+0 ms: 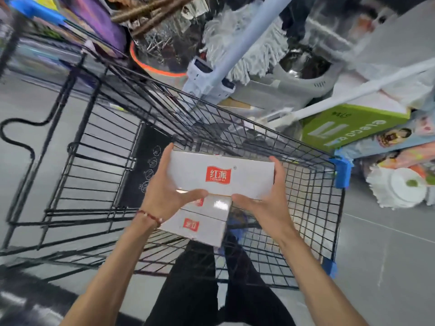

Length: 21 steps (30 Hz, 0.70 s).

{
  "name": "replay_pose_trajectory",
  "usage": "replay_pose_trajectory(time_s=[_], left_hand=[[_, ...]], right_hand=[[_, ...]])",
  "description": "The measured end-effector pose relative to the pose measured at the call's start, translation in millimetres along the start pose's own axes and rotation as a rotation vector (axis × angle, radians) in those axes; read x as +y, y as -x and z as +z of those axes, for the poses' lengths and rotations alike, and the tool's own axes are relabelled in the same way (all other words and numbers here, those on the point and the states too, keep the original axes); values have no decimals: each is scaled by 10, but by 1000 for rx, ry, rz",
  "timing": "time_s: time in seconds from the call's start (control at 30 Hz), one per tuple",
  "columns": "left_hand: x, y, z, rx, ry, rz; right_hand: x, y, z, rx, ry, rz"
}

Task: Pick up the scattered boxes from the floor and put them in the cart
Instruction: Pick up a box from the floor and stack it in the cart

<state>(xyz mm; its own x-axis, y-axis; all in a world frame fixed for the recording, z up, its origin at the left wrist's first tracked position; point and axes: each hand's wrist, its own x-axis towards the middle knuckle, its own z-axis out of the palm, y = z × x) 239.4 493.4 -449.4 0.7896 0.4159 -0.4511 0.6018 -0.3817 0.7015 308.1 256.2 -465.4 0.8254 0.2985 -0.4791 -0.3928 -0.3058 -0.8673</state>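
The left hand [164, 187] was clasped round the left end of a white box [247, 177], with the fingers laid up the far side and the thumb hooked under the near edge. The right hand [266, 196] was closed on the right end in the same way, its thumb pressed along the near edge. One box was thus gripped by two hands and held roughly level, with a red label shown on its top face. A red cord bracelet [150, 216] was worn on the left wrist.

The white box was held above the near end of a black wire cart [306, 208], within its rim. Directly beneath it, a lower stack [202, 234] of the same white packaging was seen inside the cart. Two red labels were counted there, but whether they belonged to two boxes or one could not be told. A black panel [134, 184] marked with four white round symbols was seen at the cart's left side. Two blue corner pieces [342, 171] were fitted on its right side.

Beyond the cart's far end, one white mop [266, 55] with a pale blue pole [249, 38] was leaned, and an orange-rimmed bucket [150, 67] was set to its left. At the right, one green carton [353, 123] was seen, and nearer, white mop heads [397, 191] were laid on the grey floor [388, 255]. One black cable [16, 135] was trailed across the floor at the left.
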Motion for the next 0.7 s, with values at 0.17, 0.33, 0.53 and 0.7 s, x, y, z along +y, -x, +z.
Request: replay_pose_trajectory(time_s=[0.17, 0.33, 0.53, 0.7], left_hand=[[-132, -546, 8, -57, -14, 5], [-246, -1043, 35, -83, -18, 34], [-482, -1496, 73, -92, 2, 43], [-687, -1754, 226, -107, 17, 8]], right_hand=[[126, -372, 185, 63, -52, 50], [281, -723, 346, 134, -36, 57], [457, -1063, 546, 185, -25, 53], [680, -1311, 687, 180, 14, 83]])
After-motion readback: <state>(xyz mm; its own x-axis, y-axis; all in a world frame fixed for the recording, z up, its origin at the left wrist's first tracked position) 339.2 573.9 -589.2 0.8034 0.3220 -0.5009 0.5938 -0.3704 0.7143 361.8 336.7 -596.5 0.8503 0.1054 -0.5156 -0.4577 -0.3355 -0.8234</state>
